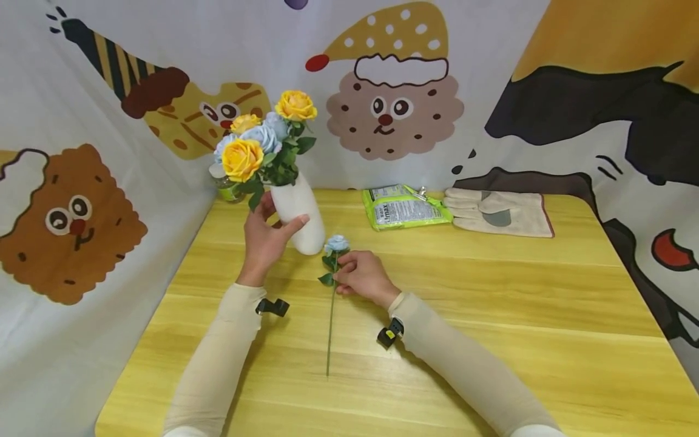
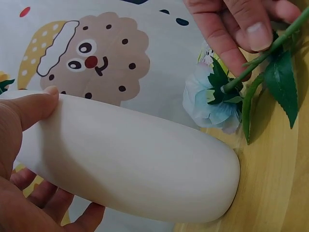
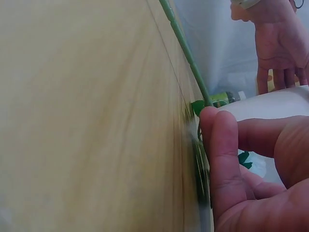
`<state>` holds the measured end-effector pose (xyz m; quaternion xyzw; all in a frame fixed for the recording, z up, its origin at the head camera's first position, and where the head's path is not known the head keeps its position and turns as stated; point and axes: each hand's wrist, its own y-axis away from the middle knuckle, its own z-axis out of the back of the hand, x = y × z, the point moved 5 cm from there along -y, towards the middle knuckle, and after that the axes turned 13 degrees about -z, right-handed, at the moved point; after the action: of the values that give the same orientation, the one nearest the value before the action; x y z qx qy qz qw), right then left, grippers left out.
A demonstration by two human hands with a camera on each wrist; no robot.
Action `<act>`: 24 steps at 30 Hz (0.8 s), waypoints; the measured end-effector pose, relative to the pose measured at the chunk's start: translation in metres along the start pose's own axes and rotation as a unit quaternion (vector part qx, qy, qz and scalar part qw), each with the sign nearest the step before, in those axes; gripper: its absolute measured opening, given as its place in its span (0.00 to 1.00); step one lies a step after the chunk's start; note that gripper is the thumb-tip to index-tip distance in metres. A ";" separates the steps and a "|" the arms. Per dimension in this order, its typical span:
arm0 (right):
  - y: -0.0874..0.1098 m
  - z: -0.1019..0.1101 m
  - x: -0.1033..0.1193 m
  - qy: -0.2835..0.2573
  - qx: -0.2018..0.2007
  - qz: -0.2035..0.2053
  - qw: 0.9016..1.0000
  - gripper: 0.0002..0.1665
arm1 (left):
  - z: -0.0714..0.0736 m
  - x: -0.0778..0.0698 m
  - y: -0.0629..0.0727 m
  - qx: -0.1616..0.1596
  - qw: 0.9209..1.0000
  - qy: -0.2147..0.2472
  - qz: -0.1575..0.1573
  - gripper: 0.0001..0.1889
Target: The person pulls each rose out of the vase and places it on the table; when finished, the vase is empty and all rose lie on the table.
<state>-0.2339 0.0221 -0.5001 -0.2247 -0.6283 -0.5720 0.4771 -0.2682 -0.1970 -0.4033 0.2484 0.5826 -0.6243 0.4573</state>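
Note:
My left hand (image 1: 266,233) grips a white vase (image 1: 299,212), which leans with its mouth toward the left. Yellow roses (image 1: 243,159) and pale blue roses (image 1: 262,138) with green leaves stand in the vase. In the left wrist view the thumb lies along one side of the vase (image 2: 140,159) and the fingers curl round the other. My right hand (image 1: 366,276) pinches the green stem (image 1: 330,331) of a single blue rose (image 1: 337,243) just below its bloom. That bloom is beside the base of the vase, and its long stem points toward the table's near edge.
At the back of the wooden table (image 1: 464,291) lies a bright green packet (image 1: 406,208) with a metal clip. A pale work glove (image 1: 499,212) lies against its right side. Behind the vase stands a jar (image 1: 226,185). A printed cloth (image 1: 393,170) hangs behind the table.

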 end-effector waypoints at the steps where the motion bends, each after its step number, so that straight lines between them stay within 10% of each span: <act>1: 0.000 0.000 0.000 0.001 -0.003 0.002 1.000 0.26 | 0.000 0.000 0.000 0.000 1.000 0.000 0.001 0.37; 24: 0.017 0.011 0.052 0.051 -0.046 0.121 0.990 0.13 | 0.001 0.000 0.000 0.003 1.000 -0.001 -0.002 0.38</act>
<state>-0.2465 0.0224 -0.4454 -0.2912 -0.5439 -0.5495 0.5634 -0.2680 -0.1974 -0.4028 0.2482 0.5811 -0.6270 0.4558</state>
